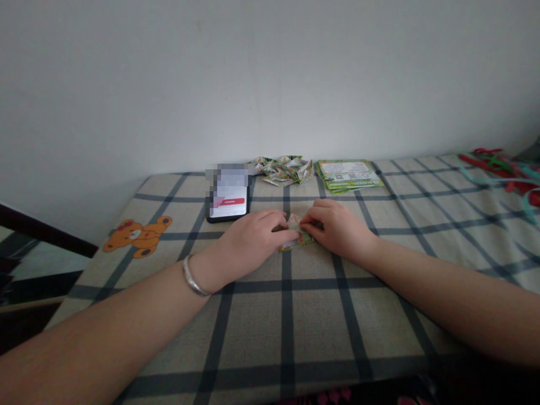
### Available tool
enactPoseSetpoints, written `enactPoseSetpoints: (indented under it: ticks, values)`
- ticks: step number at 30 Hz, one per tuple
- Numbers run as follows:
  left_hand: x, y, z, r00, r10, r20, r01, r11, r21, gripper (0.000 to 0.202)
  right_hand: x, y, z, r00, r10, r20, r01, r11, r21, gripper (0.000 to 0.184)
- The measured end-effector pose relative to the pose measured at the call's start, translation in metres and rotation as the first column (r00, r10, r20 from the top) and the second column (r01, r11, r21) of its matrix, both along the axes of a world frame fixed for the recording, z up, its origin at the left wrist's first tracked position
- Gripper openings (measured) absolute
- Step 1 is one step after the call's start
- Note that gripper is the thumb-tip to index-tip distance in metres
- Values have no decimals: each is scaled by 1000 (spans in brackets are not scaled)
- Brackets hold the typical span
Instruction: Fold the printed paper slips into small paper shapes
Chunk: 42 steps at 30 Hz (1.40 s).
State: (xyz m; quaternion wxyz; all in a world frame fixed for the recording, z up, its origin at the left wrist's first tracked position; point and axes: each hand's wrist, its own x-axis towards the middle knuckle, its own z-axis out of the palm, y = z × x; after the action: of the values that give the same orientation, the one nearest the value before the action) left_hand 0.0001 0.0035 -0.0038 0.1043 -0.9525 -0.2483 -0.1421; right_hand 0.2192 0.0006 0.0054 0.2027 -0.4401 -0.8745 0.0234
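Note:
My left hand [253,236], with a silver bangle [194,277] on its wrist, is closed on the left side of a small green-and-white printed paper [291,245]. From the right, my right hand [337,228] pinches the same paper between thumb and fingers. The paper looks partly folded and lies at the tabletop; my fingers hide much of it. Behind my hands, against the wall, sits a heap of several folded paper pieces [287,173] with the same kind of print. To their right is a stack of flat green printed sheets [348,173].
A phone [230,209] with a lit screen lies left of the folded pieces. An orange bear picture [141,237] is on the checked tablecloth [316,315] near its left edge. Red and pale green strips [506,174] lie at the far right. The wall [270,84] bounds the table's back.

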Motion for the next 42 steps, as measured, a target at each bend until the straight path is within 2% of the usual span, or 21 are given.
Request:
enactPoseSetpoints:
  ticks: [5, 9, 12, 18, 27, 34, 42]
  values:
    - [-1, 1, -2, 1000, -2, 3, 2, 1000, -20, 22, 6, 4, -4, 999, 50, -21, -48, 995, 92, 7]
    - [-1, 2, -2, 1000, -10, -1, 10, 1000, -19, 22, 12, 6, -2, 973, 219, 65, -228, 957, 179, 14]
    - [0, 2, -2, 1000, -20, 9, 20, 1000, -3, 21, 15, 4, 3, 942, 293, 163, -318, 934, 163, 20]
    - [-1, 2, -4, 998, -48, 39, 46, 998, 50, 22, 16, -2, 14, 891, 328, 314, -361, 931, 51, 21]
    - [-1, 2, 4, 997, -74, 7, 74, 997, 35, 18, 23, -1, 17, 884, 311, 348, -340, 940, 22, 18]
    - [0, 2, 17, 991, -128, -36, 129, 992, 15, 15, 28, -2, 22, 899, 283, 334, -283, 958, -51, 17]
    - [-4, 1, 24, 980, -184, -71, 180, 982, -50, 18, 39, -2, 28, 899, 199, 391, -186, 980, -73, 16]
